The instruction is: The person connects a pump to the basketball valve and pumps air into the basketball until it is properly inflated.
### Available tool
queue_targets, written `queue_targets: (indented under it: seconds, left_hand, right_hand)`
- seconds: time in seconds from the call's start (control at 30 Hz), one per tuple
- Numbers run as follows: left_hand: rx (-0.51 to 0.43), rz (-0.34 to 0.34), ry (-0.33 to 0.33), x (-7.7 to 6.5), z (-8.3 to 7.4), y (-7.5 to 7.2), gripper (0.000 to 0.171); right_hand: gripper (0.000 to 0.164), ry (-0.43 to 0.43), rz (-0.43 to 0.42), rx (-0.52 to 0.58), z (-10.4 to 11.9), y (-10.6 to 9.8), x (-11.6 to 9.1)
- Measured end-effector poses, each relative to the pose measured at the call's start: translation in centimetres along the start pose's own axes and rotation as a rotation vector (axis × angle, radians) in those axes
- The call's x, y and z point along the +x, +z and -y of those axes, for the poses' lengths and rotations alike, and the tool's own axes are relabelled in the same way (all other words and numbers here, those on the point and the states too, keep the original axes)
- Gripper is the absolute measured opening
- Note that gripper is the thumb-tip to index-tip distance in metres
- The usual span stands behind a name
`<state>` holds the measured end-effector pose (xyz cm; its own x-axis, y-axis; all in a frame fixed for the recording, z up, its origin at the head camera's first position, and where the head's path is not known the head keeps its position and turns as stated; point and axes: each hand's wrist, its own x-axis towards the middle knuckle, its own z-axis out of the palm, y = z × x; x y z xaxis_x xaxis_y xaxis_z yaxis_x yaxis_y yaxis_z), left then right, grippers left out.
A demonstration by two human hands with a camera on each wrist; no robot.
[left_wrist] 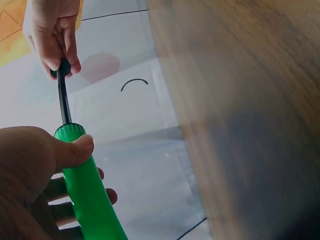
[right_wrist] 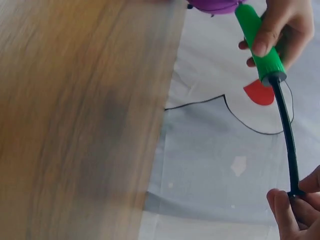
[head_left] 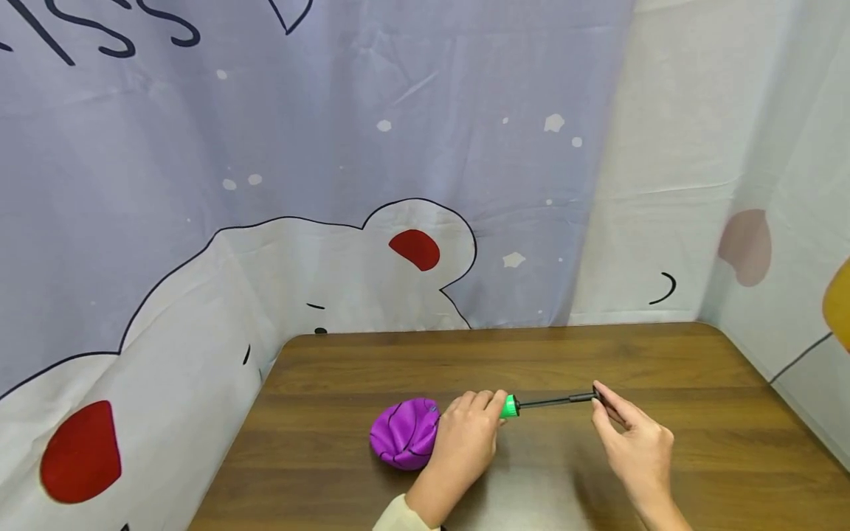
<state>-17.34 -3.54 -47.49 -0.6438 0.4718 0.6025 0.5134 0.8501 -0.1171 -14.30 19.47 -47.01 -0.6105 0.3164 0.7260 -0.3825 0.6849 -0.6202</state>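
A hand pump with a green barrel (left_wrist: 92, 192) and a black rod (head_left: 551, 402) is held level over the table by both hands. My left hand (head_left: 467, 431) wraps its fingers round the barrel, the thumb lying along it near the collar. At the far end, my right hand (head_left: 637, 442) pinches the black handle (left_wrist: 61, 67) between thumb and fingers, with a long stretch of rod showing. A crumpled purple ball (head_left: 403, 434) with black lines lies just left of my left hand. The barrel's end points toward the ball (right_wrist: 215, 5), and my left hand hides that end in the head view.
The brown wooden table (head_left: 319, 487) extends under both hands. Behind it and along its sides hangs a printed cloth (head_left: 491, 221) with bear drawings, close to the table's edges.
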Motion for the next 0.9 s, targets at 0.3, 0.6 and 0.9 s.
queue_targets:
  seconds: [0.3, 0.6, 0.9]
  left_hand:
    - [0.043, -0.014, 0.031, 0.1, -0.4, 0.0, 0.044]
    - [0.043, -0.058, 0.080, 0.0, -0.8, 0.2, 0.039]
    - [-0.006, -0.034, 0.036, -0.4, -0.1, 0.0, 0.042]
  right_hand:
    - [0.032, -0.029, -0.027, -0.014, 0.6, 1.2, -0.9]
    - [0.032, -0.147, 0.025, -0.010, 2.7, 4.6, -3.0]
    - [0.031, -0.067, 0.060, -0.037, 1.2, 1.8, -1.2]
